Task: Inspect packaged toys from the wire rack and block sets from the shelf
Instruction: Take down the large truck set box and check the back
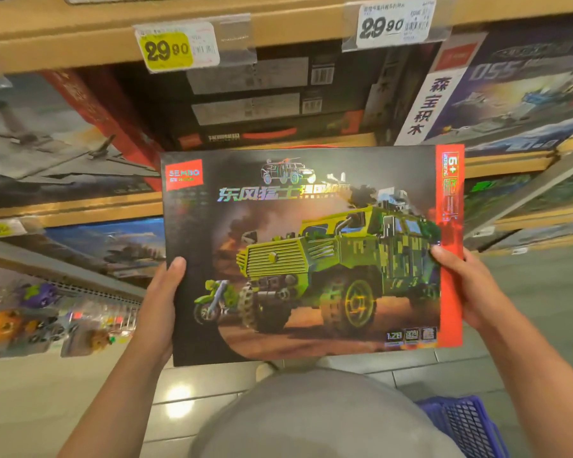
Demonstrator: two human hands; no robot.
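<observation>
A large flat block set box is held up in front of the shelf, its front facing me. It is dark with a red strip on the right and shows a green camouflage armoured truck and a small motorbike. My left hand grips its lower left edge, thumb on the front. My right hand grips the right edge over the red strip, thumb on the front. Both hands' fingers are hidden behind the box.
Wooden shelves with price tags hold more block set boxes behind and to both sides. A wire rack with packaged toys hangs at lower left. A blue basket sits on the tiled floor at lower right.
</observation>
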